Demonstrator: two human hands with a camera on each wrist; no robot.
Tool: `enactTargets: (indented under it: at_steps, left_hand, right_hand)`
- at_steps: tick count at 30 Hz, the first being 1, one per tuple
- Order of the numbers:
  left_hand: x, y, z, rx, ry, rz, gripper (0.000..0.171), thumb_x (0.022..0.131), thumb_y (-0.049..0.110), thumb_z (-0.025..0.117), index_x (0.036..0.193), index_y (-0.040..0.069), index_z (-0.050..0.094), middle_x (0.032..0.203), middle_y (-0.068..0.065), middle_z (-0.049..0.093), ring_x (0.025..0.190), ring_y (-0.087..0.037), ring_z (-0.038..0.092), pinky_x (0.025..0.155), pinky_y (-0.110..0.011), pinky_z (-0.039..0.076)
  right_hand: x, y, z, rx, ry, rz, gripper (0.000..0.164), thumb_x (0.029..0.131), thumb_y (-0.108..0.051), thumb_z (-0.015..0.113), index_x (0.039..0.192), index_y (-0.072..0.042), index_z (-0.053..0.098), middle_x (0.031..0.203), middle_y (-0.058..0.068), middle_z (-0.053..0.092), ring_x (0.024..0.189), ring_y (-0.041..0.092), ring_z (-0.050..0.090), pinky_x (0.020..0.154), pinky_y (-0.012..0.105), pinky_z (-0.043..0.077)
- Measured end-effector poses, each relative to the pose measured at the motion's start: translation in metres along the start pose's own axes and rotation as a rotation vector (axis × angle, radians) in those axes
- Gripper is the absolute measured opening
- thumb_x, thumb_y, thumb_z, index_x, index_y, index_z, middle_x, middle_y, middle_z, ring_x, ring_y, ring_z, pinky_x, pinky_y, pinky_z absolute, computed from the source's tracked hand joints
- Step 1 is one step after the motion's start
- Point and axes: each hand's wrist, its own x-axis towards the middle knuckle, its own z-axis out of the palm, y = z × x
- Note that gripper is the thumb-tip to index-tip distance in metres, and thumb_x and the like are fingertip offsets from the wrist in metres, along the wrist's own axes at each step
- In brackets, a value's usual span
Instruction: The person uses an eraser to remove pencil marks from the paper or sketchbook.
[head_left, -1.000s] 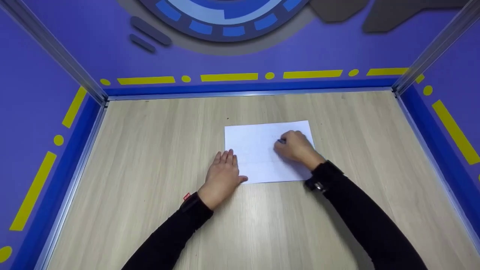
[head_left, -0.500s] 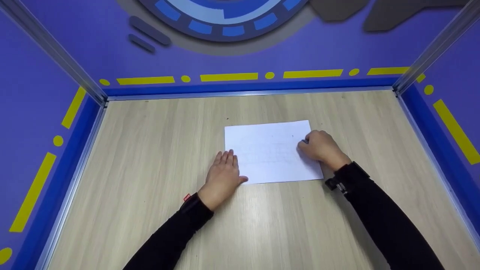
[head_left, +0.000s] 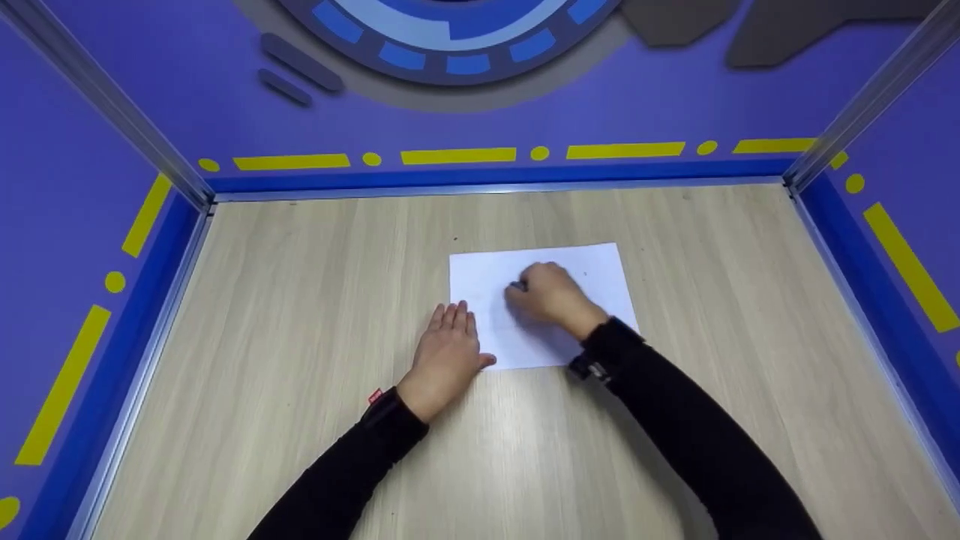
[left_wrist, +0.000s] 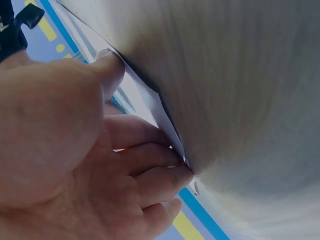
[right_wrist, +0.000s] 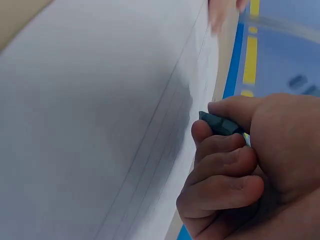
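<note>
A white sheet of paper (head_left: 600, 300) lies flat on the wooden table, with faint ruled pencil lines visible in the right wrist view. My left hand (head_left: 445, 352) rests flat over the paper's left edge, fingers extended and thumb spread onto the lower edge. Over the middle of the sheet, my right hand (head_left: 551, 296) pinches a small dark teal eraser (right_wrist: 220, 124) between thumb and curled fingers. Only the eraser's pointed end shows; the rest is hidden in the hand. Whether that tip touches the paper, I cannot tell.
Wooden tabletop (head_left: 315, 300) surrounds the sheet on all sides. Blue panels with yellow marks (head_left: 457, 155) stand at the back, left and right, with metal strips along their bases. A tiny dark speck (head_left: 585, 274) lies on the paper.
My right hand moved right to the paper's right edge, then swept back left to its middle, keeping the eraser. The left hand stayed in place.
</note>
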Motion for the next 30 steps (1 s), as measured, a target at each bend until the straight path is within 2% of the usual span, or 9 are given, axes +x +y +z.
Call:
enactTargets:
  at_steps: [4, 6, 8, 12, 16, 21, 24, 28, 30]
  left_hand:
    - [0.000, 0.001, 0.000, -0.004, 0.028, 0.002, 0.087, 0.104, 0.065, 0.062, 0.157, -0.005, 0.057, 0.166, -0.023, 0.056, 0.156, -0.035, 0.055, 0.135, -0.047, 0.037]
    - [0.000, 0.002, 0.001, 0.001, 0.048, 0.006, 0.087, 0.104, 0.065, 0.063, 0.156, -0.006, 0.058, 0.164, -0.023, 0.058, 0.155, -0.036, 0.057, 0.135, -0.047, 0.038]
    - [-0.001, 0.002, 0.001, 0.008, 0.069, 0.012, 0.088, 0.103, 0.065, 0.064, 0.154, -0.007, 0.060, 0.161, -0.024, 0.061, 0.153, -0.036, 0.059, 0.134, -0.047, 0.040]
    - [-0.002, 0.003, 0.002, 0.023, 0.087, 0.017, 0.088, 0.103, 0.066, 0.064, 0.152, -0.007, 0.061, 0.159, -0.024, 0.063, 0.152, -0.036, 0.060, 0.133, -0.047, 0.041]
    - [-0.001, 0.003, 0.001, 0.020, 0.068, 0.020, 0.089, 0.104, 0.066, 0.063, 0.155, -0.007, 0.058, 0.162, -0.023, 0.060, 0.153, -0.035, 0.058, 0.134, -0.046, 0.040]
    - [0.001, 0.002, 0.000, -0.001, -0.017, 0.002, 0.088, 0.107, 0.066, 0.056, 0.160, -0.004, 0.053, 0.169, -0.022, 0.052, 0.160, -0.035, 0.051, 0.137, -0.046, 0.034]
    - [0.000, 0.000, -0.001, -0.010, -0.029, -0.002, 0.087, 0.107, 0.065, 0.056, 0.161, -0.004, 0.052, 0.170, -0.022, 0.051, 0.161, -0.032, 0.049, 0.138, -0.045, 0.033]
    - [-0.001, -0.001, -0.001, -0.023, -0.005, 0.002, 0.087, 0.107, 0.064, 0.058, 0.159, -0.005, 0.054, 0.168, -0.022, 0.053, 0.160, -0.030, 0.051, 0.137, -0.044, 0.035]
    - [-0.002, -0.001, 0.000, -0.026, -0.007, 0.000, 0.086, 0.107, 0.064, 0.058, 0.159, -0.005, 0.054, 0.169, -0.022, 0.053, 0.160, -0.031, 0.050, 0.137, -0.045, 0.035]
  right_hand:
    - [0.011, -0.034, 0.019, -0.045, -0.018, -0.027, 0.035, 0.107, -0.033, 0.063, 0.087, -0.006, 0.073, 0.099, 0.017, 0.076, 0.099, 0.035, 0.070, 0.096, 0.052, 0.059]
    - [0.015, -0.046, 0.027, -0.045, -0.022, -0.036, 0.035, 0.108, -0.033, 0.062, 0.090, -0.005, 0.075, 0.102, 0.017, 0.076, 0.101, 0.036, 0.069, 0.096, 0.052, 0.059]
    - [0.019, -0.053, 0.034, -0.049, -0.014, -0.046, 0.035, 0.108, -0.032, 0.062, 0.086, -0.007, 0.073, 0.097, 0.015, 0.073, 0.097, 0.034, 0.067, 0.091, 0.050, 0.058]
    - [0.023, -0.055, 0.041, -0.051, 0.004, -0.048, 0.036, 0.107, -0.032, 0.064, 0.077, -0.011, 0.066, 0.089, 0.010, 0.067, 0.091, 0.030, 0.062, 0.084, 0.046, 0.056]
    - [0.022, -0.045, 0.039, -0.067, 0.014, -0.026, 0.032, 0.105, -0.032, 0.065, 0.085, -0.008, 0.072, 0.097, 0.014, 0.072, 0.098, 0.033, 0.066, 0.090, 0.049, 0.058]
    - [0.015, -0.022, 0.027, -0.049, 0.011, 0.013, 0.040, 0.106, -0.032, 0.062, 0.118, 0.002, 0.079, 0.122, 0.023, 0.077, 0.119, 0.040, 0.069, 0.110, 0.053, 0.057]
    - [0.008, -0.002, 0.018, -0.026, 0.044, 0.009, 0.038, 0.104, -0.029, 0.062, 0.113, 0.003, 0.080, 0.119, 0.025, 0.078, 0.115, 0.042, 0.071, 0.106, 0.055, 0.058]
    - [-0.002, 0.027, 0.004, -0.010, 0.108, -0.004, 0.030, 0.099, -0.025, 0.063, 0.083, -0.002, 0.075, 0.098, 0.021, 0.078, 0.094, 0.038, 0.069, 0.089, 0.054, 0.057]
    - [-0.007, 0.042, -0.004, -0.009, 0.126, -0.001, 0.028, 0.098, -0.024, 0.063, 0.078, -0.006, 0.070, 0.091, 0.018, 0.075, 0.088, 0.034, 0.066, 0.084, 0.052, 0.056]
